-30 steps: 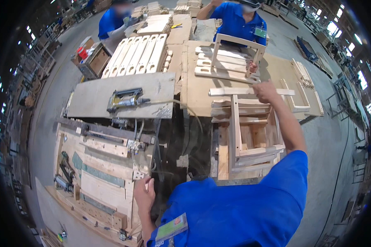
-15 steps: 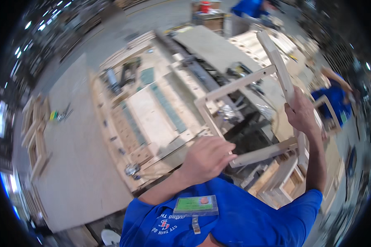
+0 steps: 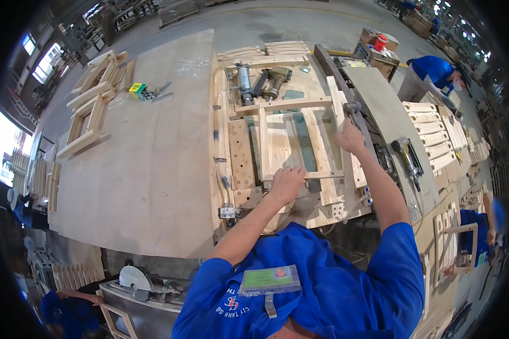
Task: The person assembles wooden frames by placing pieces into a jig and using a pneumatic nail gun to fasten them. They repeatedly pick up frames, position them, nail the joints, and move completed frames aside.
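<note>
A pale wooden frame (image 3: 293, 105), made of straight rails with a longer leg on its right side, lies level over the wooden jig (image 3: 240, 148). My left hand (image 3: 288, 183) is closed on its near left corner. Farther off, my right hand (image 3: 350, 137) grips the long right leg, its fingers partly hidden behind the wood. The jig carries greenish strips and a light board inside the frame's outline. At the jig's far end sit a silver air cylinder (image 3: 244, 85) and a second, darker cylinder (image 3: 275, 85). I cannot tell whether the frame rests on the jig.
Left of the jig stretches a broad plywood table (image 3: 152, 186), with several wooden frames (image 3: 86, 129) and a green-yellow box (image 3: 138, 90) on it. A nail gun (image 3: 408, 158) lies on the right-hand bench. Co-workers in blue (image 3: 432, 69) stand beyond; a saw blade (image 3: 134, 279) is at lower left.
The wooden frame has come down and left from a tilted position at my right to lie flat over the jig. Both hands moved with it, and my view has turned rightward.
</note>
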`<state>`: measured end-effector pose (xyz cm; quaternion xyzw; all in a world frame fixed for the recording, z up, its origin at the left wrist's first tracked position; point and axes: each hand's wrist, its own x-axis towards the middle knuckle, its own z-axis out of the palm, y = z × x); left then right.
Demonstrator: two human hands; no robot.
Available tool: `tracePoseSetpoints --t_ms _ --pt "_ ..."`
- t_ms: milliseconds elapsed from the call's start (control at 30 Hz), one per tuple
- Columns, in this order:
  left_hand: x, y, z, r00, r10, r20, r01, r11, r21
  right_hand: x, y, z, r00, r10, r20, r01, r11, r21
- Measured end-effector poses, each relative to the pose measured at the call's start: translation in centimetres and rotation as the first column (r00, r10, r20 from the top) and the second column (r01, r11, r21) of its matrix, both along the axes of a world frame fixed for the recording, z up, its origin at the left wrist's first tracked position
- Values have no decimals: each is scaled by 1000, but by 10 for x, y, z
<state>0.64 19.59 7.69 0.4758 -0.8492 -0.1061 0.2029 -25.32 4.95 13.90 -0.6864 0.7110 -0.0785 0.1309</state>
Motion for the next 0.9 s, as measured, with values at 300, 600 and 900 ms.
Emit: tracePoseSetpoints --t_ms 300,600,900 --pt "12 3 -35 981 188 44 -192 974 116 41 -32 -80 997 50 58 -57 989 134" --pt "4 10 -38 954 299 8 -296 943 151 36 -46 -103 985 154 74 -162 981 108" --pt "-3 5 -46 956 280 91 -286 955 72 40 -44 -109 988 33 150 -28 999 -37"
